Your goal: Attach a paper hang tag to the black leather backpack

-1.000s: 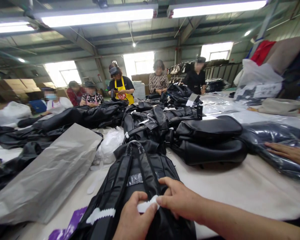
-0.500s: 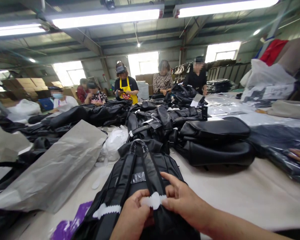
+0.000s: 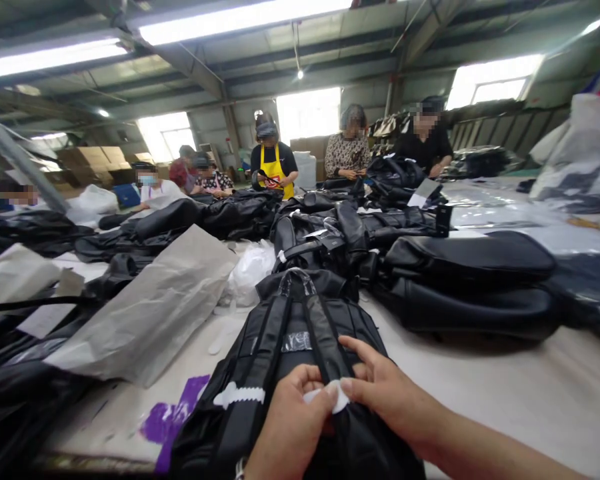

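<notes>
A black backpack (image 3: 300, 333) lies straps-up on the table right in front of me. My left hand (image 3: 293, 423) and my right hand (image 3: 387, 393) meet over its right shoulder strap and pinch a small white foam wrap (image 3: 330, 395) between their fingertips. A second white foam wrap (image 3: 239, 395) sits around the left strap, untouched. Clear plastic covers the top handle of the backpack.
Stacked black bags (image 3: 460, 280) lie to the right, a grey paper sheet (image 3: 150, 307) to the left, a purple sheet (image 3: 173, 420) by the table edge. More black backpacks (image 3: 330, 227) fill the middle. Several people work at the far side.
The view has swung to the left and the other person's hand at the right edge is out of sight. My hands have closed tighter on the white foam wrap.
</notes>
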`<action>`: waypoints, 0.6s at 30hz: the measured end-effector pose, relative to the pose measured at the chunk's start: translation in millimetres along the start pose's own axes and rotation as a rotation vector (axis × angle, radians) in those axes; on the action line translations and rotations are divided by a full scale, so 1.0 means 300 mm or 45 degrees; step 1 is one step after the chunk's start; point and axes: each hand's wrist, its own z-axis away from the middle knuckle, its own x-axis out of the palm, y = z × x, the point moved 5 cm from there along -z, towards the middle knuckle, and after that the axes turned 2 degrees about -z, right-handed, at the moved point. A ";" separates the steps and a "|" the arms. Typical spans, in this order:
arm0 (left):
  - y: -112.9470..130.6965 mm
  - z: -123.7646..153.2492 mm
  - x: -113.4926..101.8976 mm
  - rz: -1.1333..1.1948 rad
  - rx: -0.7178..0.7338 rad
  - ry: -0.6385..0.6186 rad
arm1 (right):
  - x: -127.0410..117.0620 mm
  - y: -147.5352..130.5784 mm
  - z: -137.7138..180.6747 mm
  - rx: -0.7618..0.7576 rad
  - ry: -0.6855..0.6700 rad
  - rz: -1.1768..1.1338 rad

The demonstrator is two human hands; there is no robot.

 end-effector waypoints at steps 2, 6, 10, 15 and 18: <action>-0.015 -0.006 0.002 0.097 -0.051 -0.071 | -0.002 -0.003 -0.002 -0.020 -0.041 -0.101; -0.061 -0.025 -0.013 0.130 -0.126 -0.035 | -0.054 -0.013 0.011 -0.074 -0.009 0.207; -0.047 -0.022 -0.018 -0.154 0.014 0.046 | -0.068 -0.107 0.053 -0.505 0.116 0.896; 0.021 0.028 -0.009 -0.545 0.249 0.143 | -0.019 -0.137 0.050 -0.501 0.173 1.198; 0.013 0.044 -0.004 -0.639 0.300 0.164 | 0.003 -0.109 0.021 -0.419 0.162 1.262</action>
